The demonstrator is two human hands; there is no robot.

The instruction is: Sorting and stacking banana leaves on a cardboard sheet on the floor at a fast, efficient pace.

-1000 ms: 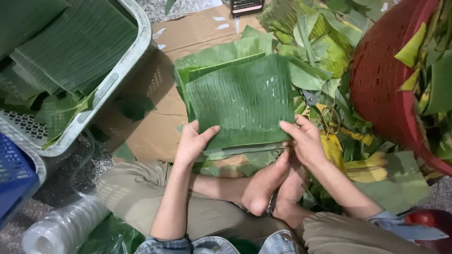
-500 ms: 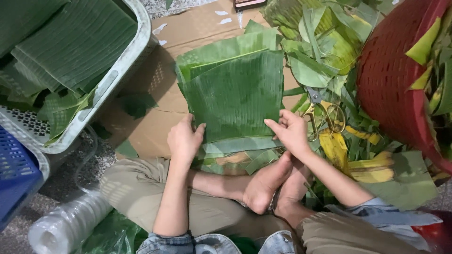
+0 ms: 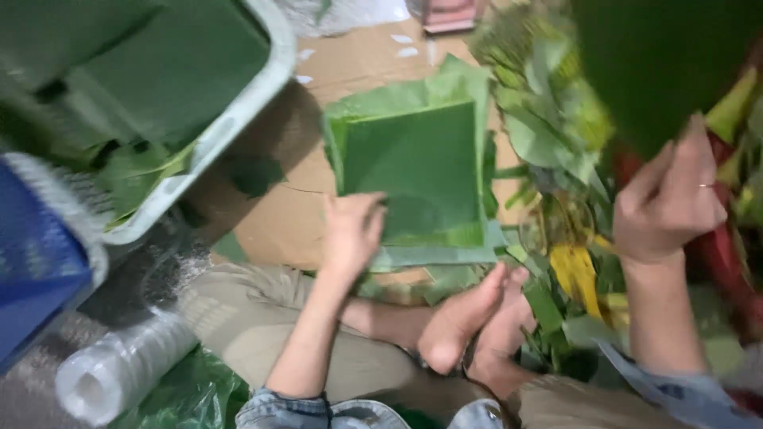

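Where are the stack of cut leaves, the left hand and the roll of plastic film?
stack of cut leaves (image 3: 421, 167), head view, middle of the top leaf.
left hand (image 3: 351, 230), head view, back of the hand, resting on the stack's near corner.
roll of plastic film (image 3: 119, 369), head view, its side.

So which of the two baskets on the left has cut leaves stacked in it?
The pale grey-white basket at upper left: flat green leaves fill it. The blue basket below it shows only its side wall.
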